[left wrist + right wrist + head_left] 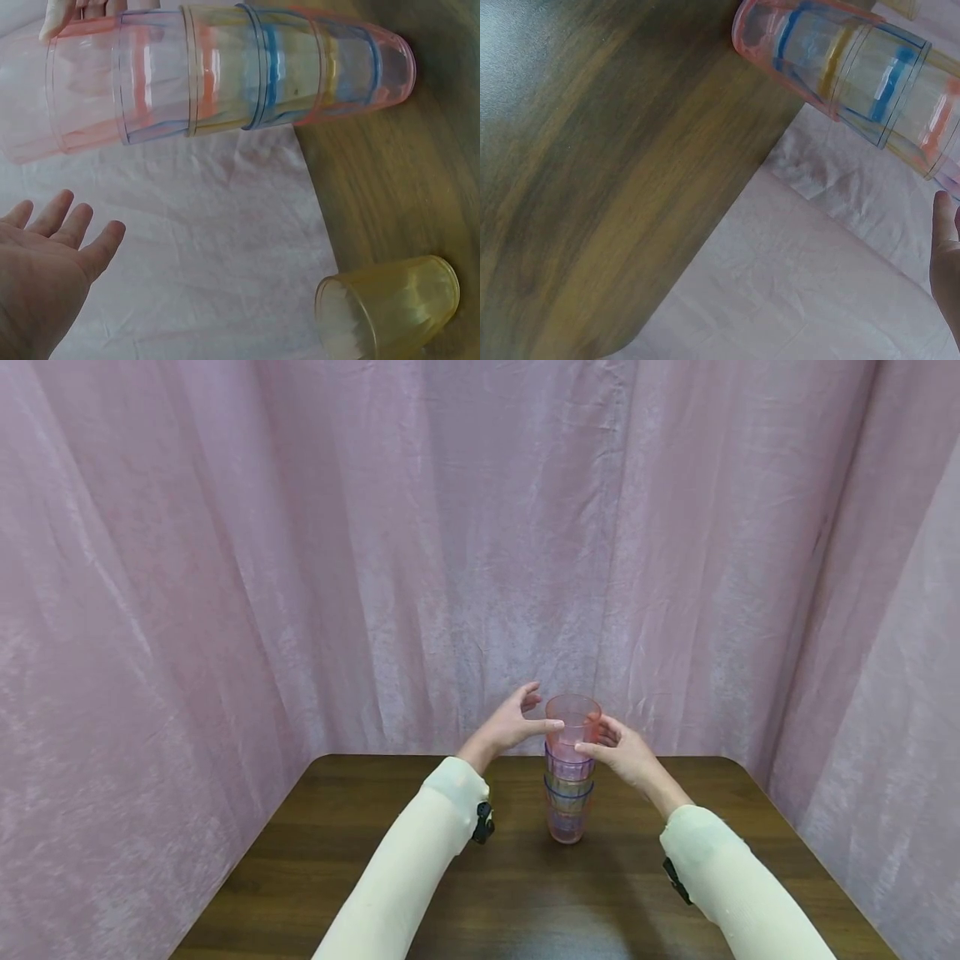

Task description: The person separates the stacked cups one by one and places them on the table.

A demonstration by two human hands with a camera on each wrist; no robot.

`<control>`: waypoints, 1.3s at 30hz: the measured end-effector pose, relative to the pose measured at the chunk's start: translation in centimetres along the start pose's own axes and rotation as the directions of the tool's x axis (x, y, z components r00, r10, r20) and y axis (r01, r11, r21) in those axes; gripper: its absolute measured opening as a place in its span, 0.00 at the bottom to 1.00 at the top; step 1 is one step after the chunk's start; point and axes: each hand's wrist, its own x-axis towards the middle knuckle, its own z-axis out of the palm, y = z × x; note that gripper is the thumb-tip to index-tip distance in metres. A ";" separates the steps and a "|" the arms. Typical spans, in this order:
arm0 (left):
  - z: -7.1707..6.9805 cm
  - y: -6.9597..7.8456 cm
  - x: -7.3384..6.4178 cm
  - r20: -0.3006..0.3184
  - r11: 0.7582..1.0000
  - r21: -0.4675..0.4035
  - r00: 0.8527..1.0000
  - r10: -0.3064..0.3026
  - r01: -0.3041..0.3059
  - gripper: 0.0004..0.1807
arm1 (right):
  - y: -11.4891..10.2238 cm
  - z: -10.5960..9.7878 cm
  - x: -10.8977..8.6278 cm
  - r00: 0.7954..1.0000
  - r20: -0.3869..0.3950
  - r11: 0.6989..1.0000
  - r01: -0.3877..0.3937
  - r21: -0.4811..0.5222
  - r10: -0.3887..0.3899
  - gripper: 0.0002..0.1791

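Standing long axis vertical, lower centre-right of the head frame, the cup stack (568, 792) sat just left of your nearer right hand (628, 756), which held its pink top cup (572, 714), your left hand (510, 725) spread wide opposite.

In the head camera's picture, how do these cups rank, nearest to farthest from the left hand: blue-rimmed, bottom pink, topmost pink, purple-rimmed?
Nearest the left hand first:
1. Topmost pink cup, beside the thumb, on the hand's right.
2. Purple-rimmed cup, below that.
3. Blue-rimmed cup, lower still.
4. Bottom pink cup, on the table.
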 end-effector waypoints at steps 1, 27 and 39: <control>0.1 0.0 0.0 0.000 1.000 0.000 1.000 0.003 -0.003 0.53 | 0.0 0.0 0.0 1.000 -0.001 1.000 -0.003 0.000 0.003 0.46; 1.4 -0.2 0.2 0.034 0.999 -0.022 0.999 0.033 -0.032 0.45 | -0.8 -0.1 -0.2 0.999 0.023 0.999 0.032 -0.040 -0.032 0.46; 1.9 -0.1 0.3 0.017 0.998 -0.033 0.998 0.053 -0.053 0.45 | -0.2 0.4 0.2 0.999 0.014 0.996 0.051 -0.073 -0.050 0.46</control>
